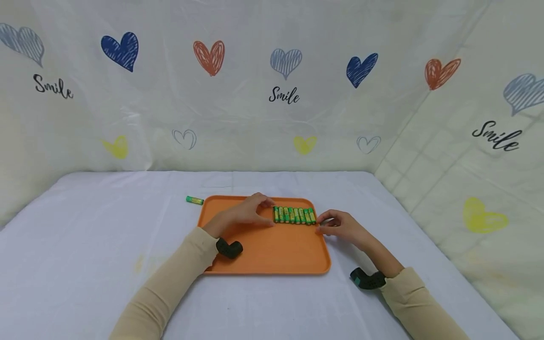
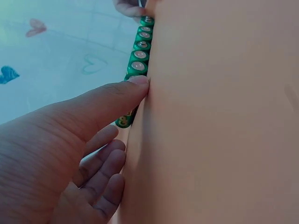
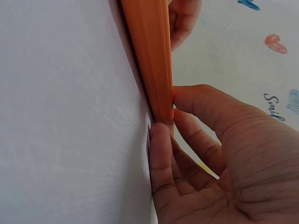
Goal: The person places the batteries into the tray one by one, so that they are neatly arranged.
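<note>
A row of several green-and-yellow batteries (image 1: pixel 294 215) lies side by side at the back right of an orange tray (image 1: pixel 272 255). At the row's left end is my left hand (image 1: pixel 250 211), thumb and fingers spread apart; in the left wrist view its thumb covers part of the near batteries (image 2: pixel 139 55). My right hand (image 1: pixel 343 226) is at the tray's right rim, beside the row's right end. In the right wrist view its thumb touches the rim (image 3: pixel 156 60), with the other fingers bent beside it. Whether those fingertips touch the last battery is hidden.
One loose battery (image 1: pixel 195 200) lies on the white tablecloth (image 1: pixel 85 255), just outside the tray's back left corner. A backdrop (image 1: pixel 238 108) printed with hearts stands behind the table and along its right side. A dark device (image 1: pixel 367 278) sits at each wrist.
</note>
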The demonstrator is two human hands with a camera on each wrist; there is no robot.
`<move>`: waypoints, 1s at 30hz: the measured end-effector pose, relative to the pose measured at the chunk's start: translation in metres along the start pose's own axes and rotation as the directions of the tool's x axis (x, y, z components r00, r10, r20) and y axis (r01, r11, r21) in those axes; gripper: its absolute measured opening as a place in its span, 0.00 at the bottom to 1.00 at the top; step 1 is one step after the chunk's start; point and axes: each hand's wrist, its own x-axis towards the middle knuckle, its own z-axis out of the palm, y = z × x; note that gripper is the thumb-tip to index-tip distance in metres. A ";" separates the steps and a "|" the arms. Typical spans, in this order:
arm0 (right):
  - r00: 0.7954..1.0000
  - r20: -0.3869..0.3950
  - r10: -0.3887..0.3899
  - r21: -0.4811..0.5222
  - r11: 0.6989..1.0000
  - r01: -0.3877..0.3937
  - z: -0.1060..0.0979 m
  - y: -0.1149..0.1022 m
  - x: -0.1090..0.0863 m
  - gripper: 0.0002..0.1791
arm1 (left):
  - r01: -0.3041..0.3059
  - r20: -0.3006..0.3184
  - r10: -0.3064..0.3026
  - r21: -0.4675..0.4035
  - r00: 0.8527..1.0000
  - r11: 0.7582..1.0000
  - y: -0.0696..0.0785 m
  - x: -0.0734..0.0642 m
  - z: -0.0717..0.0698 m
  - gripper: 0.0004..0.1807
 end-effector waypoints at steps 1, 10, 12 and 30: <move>1.000 -0.003 0.000 -0.002 1.000 0.000 0.000 0.000 0.000 0.19 | 0.010 0.002 -0.010 0.002 1.000 1.000 0.000 -0.001 -0.001 0.32; 1.000 -0.011 0.003 -0.026 1.000 -0.003 0.001 -0.001 0.000 0.20 | 0.052 0.032 -0.051 -0.012 0.998 0.999 0.001 -0.010 -0.011 0.30; 1.000 -0.014 0.007 -0.033 0.999 -0.007 0.001 -0.002 0.000 0.20 | 0.065 0.037 -0.065 -0.019 0.997 0.998 0.001 -0.013 -0.013 0.29; 1.000 -0.006 0.016 -0.044 0.999 -0.016 0.003 -0.006 -0.001 0.21 | 0.092 0.018 -0.092 -0.008 0.996 0.996 -0.011 -0.039 -0.031 0.22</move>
